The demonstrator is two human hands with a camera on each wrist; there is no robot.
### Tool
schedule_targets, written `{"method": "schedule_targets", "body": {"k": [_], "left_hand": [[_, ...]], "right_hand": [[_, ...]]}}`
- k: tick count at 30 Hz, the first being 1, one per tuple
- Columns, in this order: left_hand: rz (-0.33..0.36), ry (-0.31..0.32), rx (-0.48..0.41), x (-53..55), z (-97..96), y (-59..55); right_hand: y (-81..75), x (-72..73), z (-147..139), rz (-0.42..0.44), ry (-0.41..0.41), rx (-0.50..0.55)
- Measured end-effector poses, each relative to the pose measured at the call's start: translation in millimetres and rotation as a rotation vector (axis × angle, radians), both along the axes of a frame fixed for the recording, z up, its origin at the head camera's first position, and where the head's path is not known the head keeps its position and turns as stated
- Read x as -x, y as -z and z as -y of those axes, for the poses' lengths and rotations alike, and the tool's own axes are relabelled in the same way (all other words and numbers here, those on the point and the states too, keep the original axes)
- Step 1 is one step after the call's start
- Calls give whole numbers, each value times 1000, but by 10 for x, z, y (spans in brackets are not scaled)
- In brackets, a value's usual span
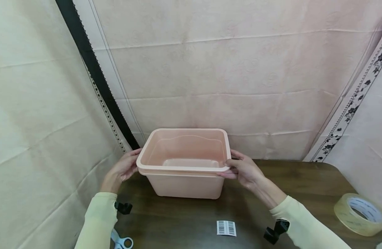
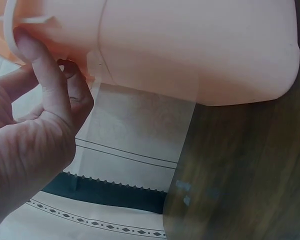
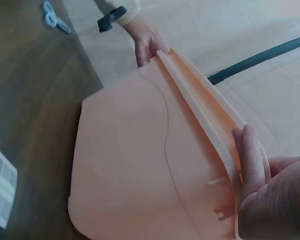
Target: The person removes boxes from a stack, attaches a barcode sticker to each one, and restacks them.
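A pale pink plastic bin (image 1: 184, 186) stands at the back of the brown table, its open top facing up. A second edge runs just below its top rim. My left hand (image 1: 125, 167) grips the left end of the rim; in the left wrist view its thumb (image 2: 47, 75) presses on the rim's edge. At the right front corner my right hand (image 1: 245, 169) holds the rim, thumb on top and fingers around the outside. In the right wrist view, the bin's side (image 3: 120, 160) fills the middle.
A white barcode label (image 1: 226, 228) lies on the table (image 1: 178, 221) in front of the bin. Blue-handled scissors (image 1: 127, 243) lie by the left forearm. A roll of clear tape (image 1: 360, 214) sits at the right. Pale cloth walls (image 1: 240, 69) stand behind and at both sides.
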State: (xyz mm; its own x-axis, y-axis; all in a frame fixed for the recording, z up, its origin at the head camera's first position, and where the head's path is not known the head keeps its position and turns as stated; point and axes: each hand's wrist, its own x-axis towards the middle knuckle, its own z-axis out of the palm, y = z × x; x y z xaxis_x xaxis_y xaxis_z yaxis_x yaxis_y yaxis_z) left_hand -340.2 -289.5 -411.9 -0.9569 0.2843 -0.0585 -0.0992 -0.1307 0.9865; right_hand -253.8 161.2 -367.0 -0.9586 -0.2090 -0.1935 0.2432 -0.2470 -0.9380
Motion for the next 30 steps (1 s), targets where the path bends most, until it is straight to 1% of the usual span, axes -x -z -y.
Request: {"method": "schedule_targets", "body": {"k": [4, 7, 13, 14, 16, 19, 22, 23, 25, 26, 30], "left_hand": [[-3, -7, -13, -12, 41, -17], [-7, -4, 12, -36, 57, -44], [-55, -7, 181, -87, 68, -76], [-58, -10, 204, -93, 67, -80], [-58, -27, 220, -98, 58, -89], [-61, -29, 233, -99, 30, -114], [-47, -44, 234, -86, -7, -133], [-49, -35, 245, -84, -17, -139], [-48, -39, 261, -77, -32, -151], [-49, -45, 268, -75, -38, -157], [-67, -37, 307, -82, -30, -177]], "right_hand": [[9, -5, 47, 20, 1, 52], [9, -22, 65, 31, 6, 65], [24, -96, 87, 25, 7, 96], [25, -106, 91, 21, 8, 102], [18, -118, 94, 12, 8, 110], [-10, -119, 92, -2, 29, 85], [-46, -112, 71, -6, 51, 22], [-57, -110, 65, -4, 57, 4], [-74, -104, 53, -2, 62, -14], [-78, -101, 49, -1, 60, -15], [-68, -83, 44, 3, 39, 29]]}}
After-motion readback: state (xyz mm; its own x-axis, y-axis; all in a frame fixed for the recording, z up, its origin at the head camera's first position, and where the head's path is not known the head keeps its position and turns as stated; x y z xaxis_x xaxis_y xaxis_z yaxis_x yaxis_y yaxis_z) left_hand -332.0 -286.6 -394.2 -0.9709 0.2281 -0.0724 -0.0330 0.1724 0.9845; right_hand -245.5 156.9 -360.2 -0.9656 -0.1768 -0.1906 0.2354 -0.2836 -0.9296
